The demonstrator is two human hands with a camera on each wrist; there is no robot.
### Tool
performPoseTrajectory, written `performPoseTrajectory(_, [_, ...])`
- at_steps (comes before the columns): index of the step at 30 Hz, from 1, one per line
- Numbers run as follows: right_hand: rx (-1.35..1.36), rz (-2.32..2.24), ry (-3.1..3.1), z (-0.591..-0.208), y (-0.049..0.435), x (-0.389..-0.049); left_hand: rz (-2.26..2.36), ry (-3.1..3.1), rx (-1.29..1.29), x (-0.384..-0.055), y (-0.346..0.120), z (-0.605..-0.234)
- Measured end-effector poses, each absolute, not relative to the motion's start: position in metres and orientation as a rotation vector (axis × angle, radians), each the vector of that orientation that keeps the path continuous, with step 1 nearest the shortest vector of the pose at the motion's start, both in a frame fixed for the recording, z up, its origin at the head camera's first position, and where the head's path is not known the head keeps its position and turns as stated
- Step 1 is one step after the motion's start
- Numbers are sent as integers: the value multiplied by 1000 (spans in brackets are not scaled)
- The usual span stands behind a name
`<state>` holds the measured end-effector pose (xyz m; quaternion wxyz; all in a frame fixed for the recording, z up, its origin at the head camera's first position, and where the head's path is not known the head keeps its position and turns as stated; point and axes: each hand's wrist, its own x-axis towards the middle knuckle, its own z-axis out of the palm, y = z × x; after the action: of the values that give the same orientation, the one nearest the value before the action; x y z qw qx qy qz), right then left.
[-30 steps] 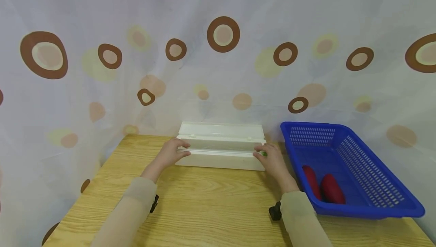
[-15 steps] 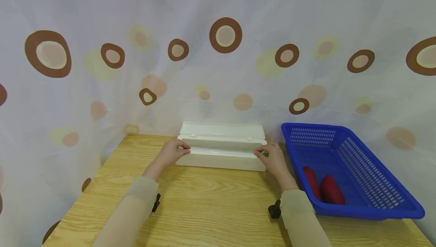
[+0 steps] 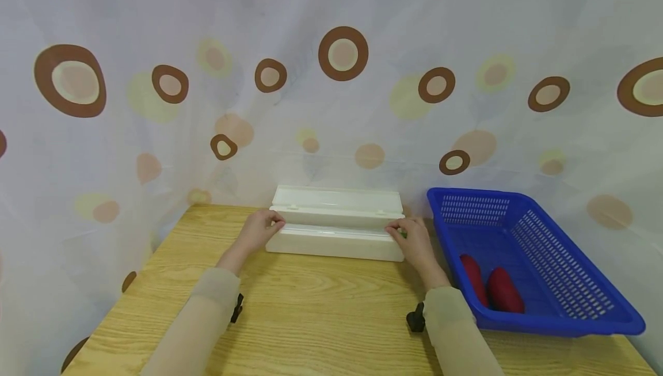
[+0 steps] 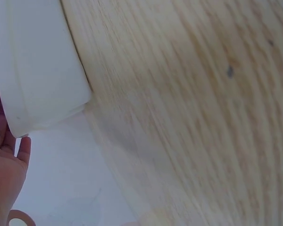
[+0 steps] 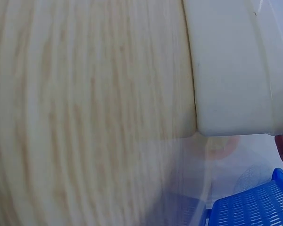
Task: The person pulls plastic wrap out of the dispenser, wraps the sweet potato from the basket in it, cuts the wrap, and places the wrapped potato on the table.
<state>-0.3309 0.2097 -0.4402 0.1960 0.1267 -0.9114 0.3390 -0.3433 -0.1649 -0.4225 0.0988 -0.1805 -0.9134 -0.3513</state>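
A long white lidded box, which looks like a plastic wrap dispenser, stands at the back of the table with its lid tipped back. A pale, see-through strip like plastic wrap stretches across its opening. At the box's left end, my left hand pinches the strip's edge between thumb and fingers. My right hand pinches likewise at the right end, a small green part showing beside its fingers. In the wrist views the box's front hides most of the left fingers and the right fingers.
To the right, a blue plastic basket holds two dark red, elongated objects. A spotted curtain hangs close behind the box. Both forearms lie over the wooden table.
Both thumbs have come up to meet the fingers, so both hands now pinch. The left hand has shifted slightly left within the last half second. Box and basket stay put.
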Motion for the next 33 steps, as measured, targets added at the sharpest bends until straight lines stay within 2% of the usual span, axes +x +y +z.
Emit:
performPoseTrajectory(14, [362,938,-2516,-437,206,-337,-1127,-2688,-486,-348,-166,-421])
performPoseTrajectory(33, [400,840,-2423,-428,201,-340,-1020,-2590,-502,-353,-166,-416])
